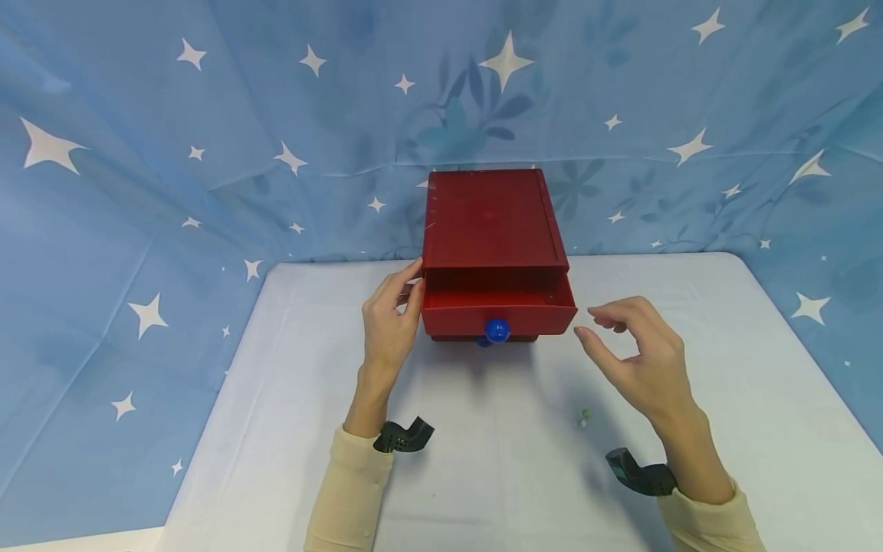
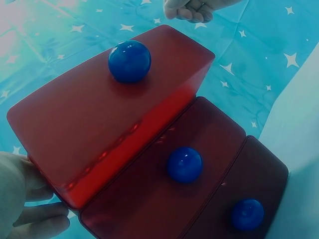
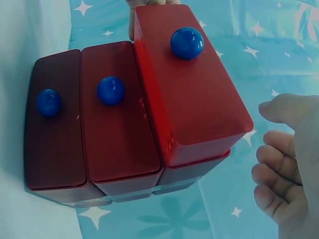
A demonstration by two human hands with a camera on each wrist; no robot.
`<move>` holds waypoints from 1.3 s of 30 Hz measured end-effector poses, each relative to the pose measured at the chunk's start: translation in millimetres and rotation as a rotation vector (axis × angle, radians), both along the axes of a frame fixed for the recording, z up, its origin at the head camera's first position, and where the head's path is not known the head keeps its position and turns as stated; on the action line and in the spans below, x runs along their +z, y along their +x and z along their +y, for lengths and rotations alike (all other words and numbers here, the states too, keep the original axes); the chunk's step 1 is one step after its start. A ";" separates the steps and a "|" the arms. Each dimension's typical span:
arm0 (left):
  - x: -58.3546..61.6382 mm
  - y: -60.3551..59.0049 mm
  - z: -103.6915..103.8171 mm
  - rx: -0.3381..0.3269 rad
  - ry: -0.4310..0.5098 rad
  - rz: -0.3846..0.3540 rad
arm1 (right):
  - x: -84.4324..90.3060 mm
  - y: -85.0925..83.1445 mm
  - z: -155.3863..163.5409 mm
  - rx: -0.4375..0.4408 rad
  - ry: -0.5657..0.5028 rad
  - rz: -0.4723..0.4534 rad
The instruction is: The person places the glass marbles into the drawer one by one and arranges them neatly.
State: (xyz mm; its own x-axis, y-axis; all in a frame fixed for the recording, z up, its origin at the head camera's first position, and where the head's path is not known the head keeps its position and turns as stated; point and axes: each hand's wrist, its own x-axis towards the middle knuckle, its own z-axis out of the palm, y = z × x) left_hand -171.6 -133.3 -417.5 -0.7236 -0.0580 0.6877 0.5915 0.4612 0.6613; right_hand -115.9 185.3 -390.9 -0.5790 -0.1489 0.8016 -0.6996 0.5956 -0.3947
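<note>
I have the red drawer chest at the table's far middle, top drawer pulled out, my left hand flat-fingered against its left side, my right hand loosely curled, holding nothing, so I judge the next move is onto the blue knob.

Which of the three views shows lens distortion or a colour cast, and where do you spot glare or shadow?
Head view: even, soft light, natural colours, a faint shadow on the white table before the red drawer box. Left wrist view: wide-angle bending, teal cast, glare highlights on the top blue knob. Right wrist view: same teal cast and bowed edges; the right hand looms large at the frame edge.
</note>
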 end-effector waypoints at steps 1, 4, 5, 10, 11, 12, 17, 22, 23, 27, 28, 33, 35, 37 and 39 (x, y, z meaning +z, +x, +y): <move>-0.2 0.2 0.0 -0.001 0.000 0.000 | -0.2 0.5 0.2 0.000 0.000 0.001; -0.5 0.1 0.0 -0.003 0.000 -0.002 | -0.9 1.5 0.5 0.004 -0.006 0.007; -0.6 0.2 -0.1 -0.002 0.001 -0.003 | -1.1 1.9 0.7 0.005 -0.006 0.008; -0.1 0.6 0.5 -0.002 0.003 -0.003 | -2.7 3.8 1.4 0.003 -0.010 0.015; -0.1 0.6 0.6 -0.003 0.002 -0.001 | -3.2 4.2 1.6 0.003 -0.009 0.013; 0.0 0.7 0.7 -0.003 0.002 0.001 | -3.6 4.7 1.8 0.002 -0.009 0.011; -0.1 0.7 0.8 -0.004 0.003 0.007 | -5.7 6.4 3.0 -0.001 -0.002 -0.002; -0.5 1.4 0.5 0.002 -0.005 -0.011 | -8.0 7.9 4.3 -0.001 0.006 -0.012; -0.6 1.5 0.4 0.004 -0.008 -0.013 | -8.4 8.3 4.7 -0.002 0.008 -0.013; -0.5 1.7 0.5 0.009 -0.010 -0.012 | -9.8 10.1 6.2 -0.005 0.015 -0.027; -0.5 1.6 0.7 0.008 -0.008 -0.009 | -10.3 10.7 6.6 -0.008 0.017 -0.032; -0.7 0.4 1.6 -0.001 0.010 0.004 | -12.9 13.4 7.7 -0.017 0.026 -0.055; -1.0 0.1 1.6 -0.003 0.013 0.006 | -14.1 13.7 8.0 -0.014 0.021 -0.055; -1.2 0.2 1.4 -0.004 0.013 0.005 | -15.0 13.9 8.3 -0.013 0.019 -0.057; -0.9 0.8 1.3 -0.005 0.012 0.001 | -15.6 14.2 8.7 -0.013 0.020 -0.062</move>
